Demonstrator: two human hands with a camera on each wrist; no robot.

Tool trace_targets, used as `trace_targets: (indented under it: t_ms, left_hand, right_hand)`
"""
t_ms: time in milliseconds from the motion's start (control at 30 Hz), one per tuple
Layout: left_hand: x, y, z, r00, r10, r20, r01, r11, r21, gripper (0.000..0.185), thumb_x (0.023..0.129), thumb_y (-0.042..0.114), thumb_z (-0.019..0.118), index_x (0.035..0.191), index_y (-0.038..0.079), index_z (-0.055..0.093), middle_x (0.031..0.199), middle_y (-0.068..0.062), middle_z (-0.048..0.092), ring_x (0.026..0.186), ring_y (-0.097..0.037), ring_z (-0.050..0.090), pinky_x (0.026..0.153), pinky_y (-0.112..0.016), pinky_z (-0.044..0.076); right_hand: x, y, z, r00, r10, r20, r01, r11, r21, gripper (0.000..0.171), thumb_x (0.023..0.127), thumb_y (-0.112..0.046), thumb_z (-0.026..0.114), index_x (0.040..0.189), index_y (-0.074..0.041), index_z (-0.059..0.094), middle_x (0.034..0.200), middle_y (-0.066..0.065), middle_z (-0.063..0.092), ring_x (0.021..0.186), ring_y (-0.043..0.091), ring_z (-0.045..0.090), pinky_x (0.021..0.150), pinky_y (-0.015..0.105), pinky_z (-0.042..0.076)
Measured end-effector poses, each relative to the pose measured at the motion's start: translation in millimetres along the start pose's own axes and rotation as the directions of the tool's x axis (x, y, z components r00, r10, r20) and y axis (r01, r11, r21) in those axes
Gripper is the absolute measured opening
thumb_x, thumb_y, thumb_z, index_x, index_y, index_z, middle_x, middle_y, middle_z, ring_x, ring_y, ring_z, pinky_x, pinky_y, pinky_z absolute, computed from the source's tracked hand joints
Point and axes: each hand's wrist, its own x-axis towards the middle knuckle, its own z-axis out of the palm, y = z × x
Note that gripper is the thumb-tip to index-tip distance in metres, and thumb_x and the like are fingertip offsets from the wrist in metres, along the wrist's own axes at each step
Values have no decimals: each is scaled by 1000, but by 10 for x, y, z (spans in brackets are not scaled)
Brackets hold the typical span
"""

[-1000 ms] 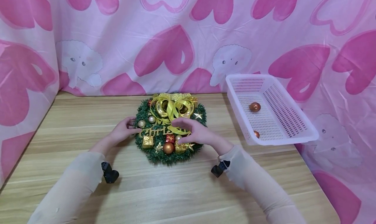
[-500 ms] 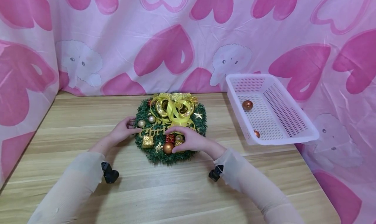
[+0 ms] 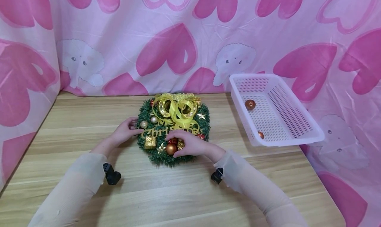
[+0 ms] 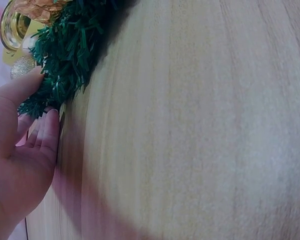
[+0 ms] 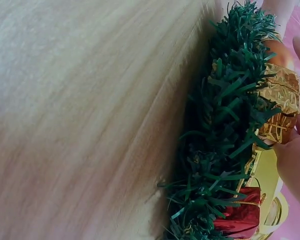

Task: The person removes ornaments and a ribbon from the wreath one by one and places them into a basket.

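A green Christmas wreath [image 3: 144, 113] lies on the table with gold bells, yellow ribbon, gold lettering, stars and small gift boxes on it. My left hand [image 3: 125, 133] grips its left edge, the thumb above and the fingers lower at the side, as the left wrist view shows. My right hand [image 3: 190, 143] reaches over the lower right part, fingers spread near a copper bauble [image 3: 171, 149] and a small gift box. In the right wrist view a gold gift box [image 5: 280, 95] sits beside the fingers. Whether these fingers pinch anything is hidden.
A white perforated plastic basket [image 3: 285, 143] stands at the table's right side. Inside it lie two copper baubles, one further back [image 3: 250, 104] and one near the front wall [image 3: 260, 135]. A pink heart-patterned cloth [image 3: 119, 38] surrounds the wooden table [image 3: 154, 200].
My right hand has moved left and slightly down across the wreath towards the copper bauble. The rear bauble in the basket has rolled left. My left hand has stayed put.
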Motion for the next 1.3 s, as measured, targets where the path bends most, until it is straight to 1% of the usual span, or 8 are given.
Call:
trace_targets:
  t_ms: [233,400,500,700,900,1100,1200,1300]
  left_hand:
    - [20,-19,-8,1000,-2,-2,2,1000,5,77,88,23,64,144,-7,21,132,-28,41,113,-35,44,96,-43,44]
    - [25,-47,-9,1000,-9,-7,9,1000,8,77,87,22,65,144,-7,22,130,-28,42,109,-31,46,84,-27,46]
    - [27,-53,-8,1000,-12,-8,12,1000,0,77,87,22,65,144,-7,22,130,-28,43,107,-31,46,79,-21,46]
    - [34,-51,-10,1000,-14,-3,14,1000,6,78,87,24,65,144,-6,21,132,-28,41,112,-34,46,87,-28,44]
    - [35,-65,-10,1000,-15,-3,15,1000,5,77,87,22,65,144,-6,22,130,-27,43,109,-31,46,83,-23,44]
    - [25,-43,-12,1000,-26,0,26,1000,4,79,86,25,66,144,-5,21,132,-27,42,111,-31,45,81,-21,44]
    - [27,-41,-12,1000,-30,3,30,1000,3,79,87,26,66,145,-5,21,132,-26,42,110,-31,45,80,-20,44]
    - [33,-40,-7,1000,-28,2,28,1000,9,78,87,25,65,144,-5,22,131,-26,42,110,-30,45,81,-20,43]
  right_hand:
    - [25,16,12,999,31,8,-31,996,-79,56,73,-12,77,126,-12,56,141,10,43,135,27,35,110,44,32]
    - [50,0,29,999,33,19,-30,992,-122,49,73,-11,77,119,-11,61,140,9,44,132,28,39,108,44,34]
    - [61,-9,40,999,44,12,-42,992,-121,47,72,-10,77,117,-12,62,138,7,45,130,28,41,107,43,35]
    - [80,-15,61,999,48,15,-45,985,-167,46,73,-11,77,117,-12,63,139,7,45,131,27,39,108,41,35]
    - [83,-15,59,999,48,13,-45,988,-147,43,73,-11,77,114,-11,64,139,6,45,130,27,40,107,41,36]
    - [85,-19,35,999,40,12,-38,990,-135,43,76,-16,76,116,-10,62,136,6,49,128,25,43,108,40,35]
    - [91,-23,30,1000,29,3,-29,991,-130,42,77,-18,76,116,-12,61,130,5,54,122,21,48,105,36,38]
    - [91,-36,15,999,34,-15,-35,994,-100,42,77,-18,76,115,-14,61,121,3,59,110,16,54,96,30,44]
